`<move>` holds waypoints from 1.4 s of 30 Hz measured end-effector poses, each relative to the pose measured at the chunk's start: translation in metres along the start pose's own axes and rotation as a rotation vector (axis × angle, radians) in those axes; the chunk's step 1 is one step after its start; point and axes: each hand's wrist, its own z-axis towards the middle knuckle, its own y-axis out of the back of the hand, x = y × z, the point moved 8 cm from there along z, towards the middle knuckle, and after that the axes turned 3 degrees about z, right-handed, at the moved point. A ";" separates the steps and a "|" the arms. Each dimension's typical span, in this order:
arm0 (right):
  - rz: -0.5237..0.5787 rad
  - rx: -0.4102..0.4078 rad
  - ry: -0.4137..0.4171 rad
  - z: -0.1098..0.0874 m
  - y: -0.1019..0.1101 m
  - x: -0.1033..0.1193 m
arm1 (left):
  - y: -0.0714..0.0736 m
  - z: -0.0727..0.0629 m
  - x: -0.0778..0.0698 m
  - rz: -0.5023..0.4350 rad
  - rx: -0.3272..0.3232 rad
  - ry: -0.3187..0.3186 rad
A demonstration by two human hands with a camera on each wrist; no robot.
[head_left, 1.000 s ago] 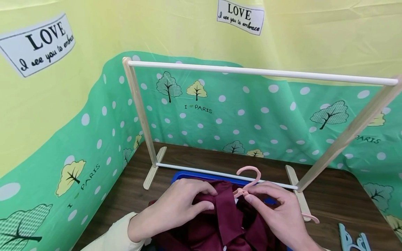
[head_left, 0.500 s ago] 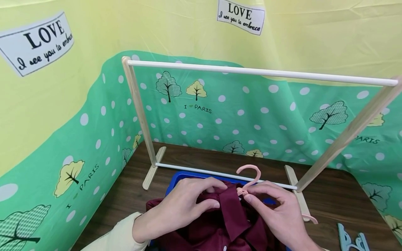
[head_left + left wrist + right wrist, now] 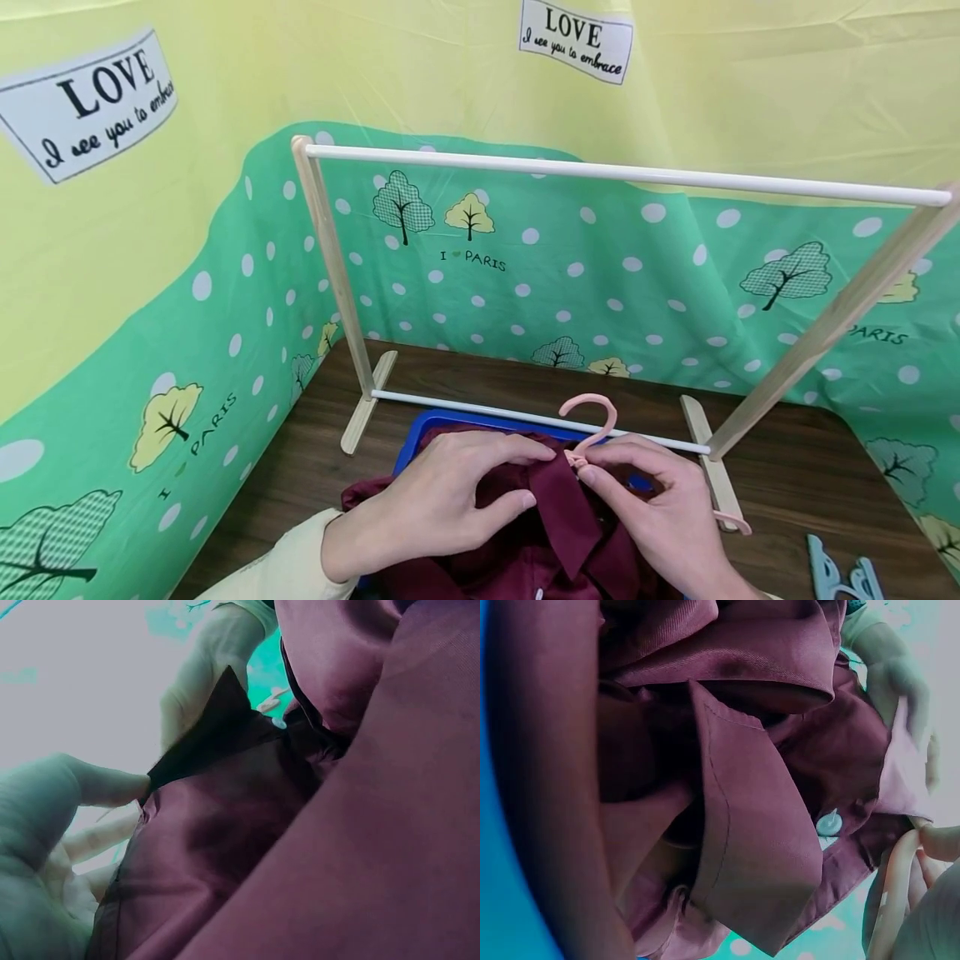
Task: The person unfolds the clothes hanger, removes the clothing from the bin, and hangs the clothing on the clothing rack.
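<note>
A maroon button-up shirt (image 3: 564, 521) lies bunched over a blue basket (image 3: 412, 433) in the head view. My left hand (image 3: 442, 496) pinches the shirt at its collar between thumb and fingers. Beside it, my right hand (image 3: 667, 504) pinches a pink hanger (image 3: 609, 417) at the base of its hook, right by the collar. The hook stands up above the shirt. Part of the hanger's body is hidden by cloth and hand; one pink end shows past my right hand. A white button (image 3: 829, 823) shows on the shirt in the right wrist view.
A rack with wooden legs and a white top rail (image 3: 615, 173) stands behind the basket on a dark wooden table (image 3: 795, 483). Light blue hangers (image 3: 840, 575) lie at the right. A yellow and green printed curtain (image 3: 465, 333) surrounds the table.
My left hand has shifted to the right, drawing the collar over toward the hanger's neck. The hanger has moved slightly left in my right hand's grip.
</note>
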 end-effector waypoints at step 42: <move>-0.211 -0.045 0.026 -0.005 0.039 -0.001 | 0.022 0.002 0.016 0.101 -0.231 -0.038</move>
